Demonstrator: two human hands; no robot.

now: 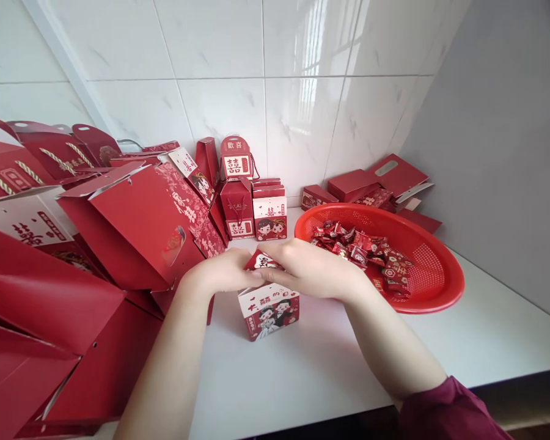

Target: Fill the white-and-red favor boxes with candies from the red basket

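Observation:
A small red and white gift box (pixel 270 313), printed with a cartoon wedding couple, stands upright on the white tabletop. Both hands meet at its top. My left hand (pixel 225 270) is closed on the upper left side, and my right hand (pixel 309 266) closes on the upper right, its thumb reaching across the front. Between them shows a red piece with a pale printed patch (pixel 262 260); whether it is the box's top flap or something separate, I cannot tell. Most of my fingertips are hidden behind the box top.
A red plastic basket (pixel 440 256) holding wrapped sweets (pixel 360 247) stands close on the right. Many red boxes and bags (pixel 132 220) crowd the left. Several upright boxes (pixel 270 214) stand against the tiled wall (pixel 220 43). More red boxes (pixel 355 183) lie behind the basket.

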